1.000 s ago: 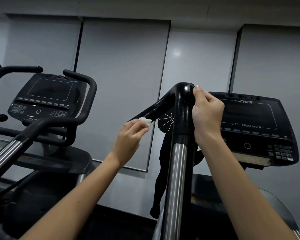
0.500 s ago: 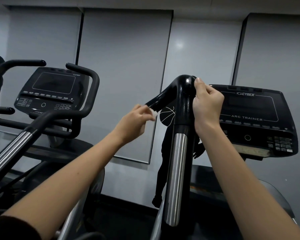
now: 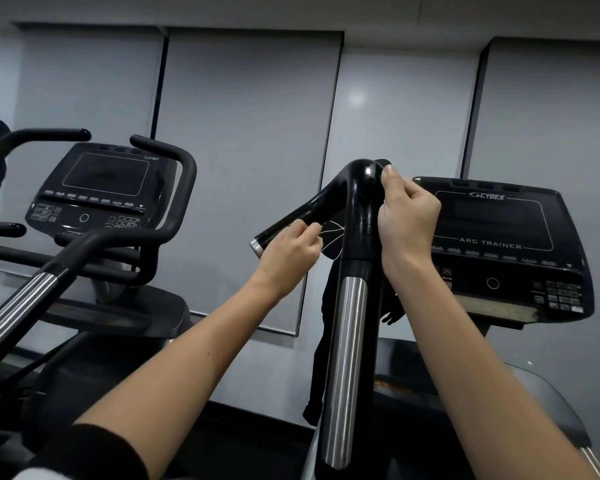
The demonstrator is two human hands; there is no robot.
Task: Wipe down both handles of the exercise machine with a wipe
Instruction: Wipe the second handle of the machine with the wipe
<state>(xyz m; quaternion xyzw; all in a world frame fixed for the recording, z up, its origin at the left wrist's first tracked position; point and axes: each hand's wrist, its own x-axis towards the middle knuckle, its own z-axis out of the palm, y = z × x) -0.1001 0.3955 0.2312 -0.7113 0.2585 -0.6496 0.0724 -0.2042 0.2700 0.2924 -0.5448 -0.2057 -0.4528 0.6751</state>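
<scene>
gripping the black handle (image 3: 362,181) at its top bend, just above centre of the frame, with the right hand (image 3: 407,223): fingers curled close together round the far side of the tube, thumb tip pressed on the glossy crown. holding the left hand (image 3: 288,258) up from the lower left against the underside of the handle's side branch, sloping down toward centre left and ending in a chrome cap (image 3: 256,244). fingers there curled in and bunched with the thumb, fingertips against the black tube; cannot tell what, if anything, pinched between them, and cannot make out the wipe in this view. below the bend, straight down through lower centre, a brushed silver post (image 3: 347,341) carrying the handle. right of the right hand, tilted toward the viewer, a dark console (image 3: 499,230) lettered cybex and arc trainer, with a round button (image 3: 492,283) and a keypad (image 3: 561,296) along its lower edge. at left of the frame, well apart, another machine (image 3: 94,195) of the same make, with curved black handlebars (image 3: 184,188) and a ribbed silver arm (image 3: 18,306) running to the lower left edge. behind everything, pale grey wall panels (image 3: 250,133) split by dark vertical seams; on the wall just behind the handle, a black figure decal (image 3: 321,358) with a white-lined basketball. at the bottom left corner, a dark sleeve (image 3: 84,452) on the left arm.
</scene>
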